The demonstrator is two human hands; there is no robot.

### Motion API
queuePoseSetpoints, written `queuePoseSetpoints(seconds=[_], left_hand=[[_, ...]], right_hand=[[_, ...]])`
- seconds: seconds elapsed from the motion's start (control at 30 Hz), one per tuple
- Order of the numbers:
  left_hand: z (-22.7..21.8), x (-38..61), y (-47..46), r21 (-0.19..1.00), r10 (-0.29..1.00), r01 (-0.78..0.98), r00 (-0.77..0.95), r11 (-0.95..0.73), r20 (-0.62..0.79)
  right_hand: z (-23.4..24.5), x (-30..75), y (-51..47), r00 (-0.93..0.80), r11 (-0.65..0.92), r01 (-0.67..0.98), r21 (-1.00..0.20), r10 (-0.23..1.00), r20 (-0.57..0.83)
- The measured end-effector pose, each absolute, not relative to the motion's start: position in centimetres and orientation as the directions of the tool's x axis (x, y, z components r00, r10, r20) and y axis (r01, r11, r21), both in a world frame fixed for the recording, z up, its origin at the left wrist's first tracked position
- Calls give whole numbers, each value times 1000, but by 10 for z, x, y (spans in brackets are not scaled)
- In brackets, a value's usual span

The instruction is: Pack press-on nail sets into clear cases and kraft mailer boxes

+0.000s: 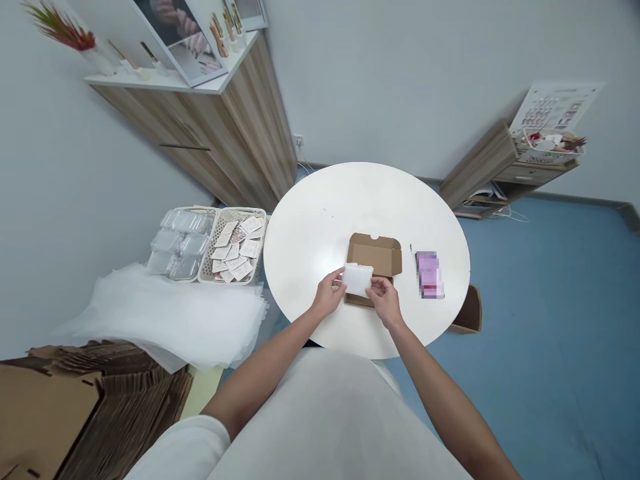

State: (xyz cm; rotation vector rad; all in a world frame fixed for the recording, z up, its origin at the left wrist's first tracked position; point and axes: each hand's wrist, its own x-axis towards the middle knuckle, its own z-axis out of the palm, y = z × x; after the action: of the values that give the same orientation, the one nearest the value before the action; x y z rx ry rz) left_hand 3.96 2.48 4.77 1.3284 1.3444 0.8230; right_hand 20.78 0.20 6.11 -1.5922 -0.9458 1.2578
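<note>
A small white foam-wrapped packet [358,278] is held between both hands just above an open brown cardboard box [375,257] on the round white table [325,227]. My left hand [330,293] pinches the packet's left edge. My right hand [384,298] pinches its right edge. The box lies flat with its lid flap turned back, away from me. A blurred pink and purple object [430,275] lies on the table to the right of the box.
Left of the table stand two white baskets, one with clear bags [181,243], one with small cards [236,251]. White foam sheets [165,317] and stacked flat cardboard [90,400] lie nearer me. Wooden cabinets [230,127] stand along the wall. A brown box [470,311] sits on the blue floor.
</note>
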Motion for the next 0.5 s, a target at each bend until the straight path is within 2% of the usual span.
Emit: queuePoseSetpoints(seconds=[0.3,0.5], left_hand=[[22,94,16,889,959,419,120,185,-257],[13,95,16,818,941,544,138,188,-309]], right_hand=[[30,254,-6,175,-377,351,-857,926,-335],[21,251,-6,113,-329,549,-768,940,-322]])
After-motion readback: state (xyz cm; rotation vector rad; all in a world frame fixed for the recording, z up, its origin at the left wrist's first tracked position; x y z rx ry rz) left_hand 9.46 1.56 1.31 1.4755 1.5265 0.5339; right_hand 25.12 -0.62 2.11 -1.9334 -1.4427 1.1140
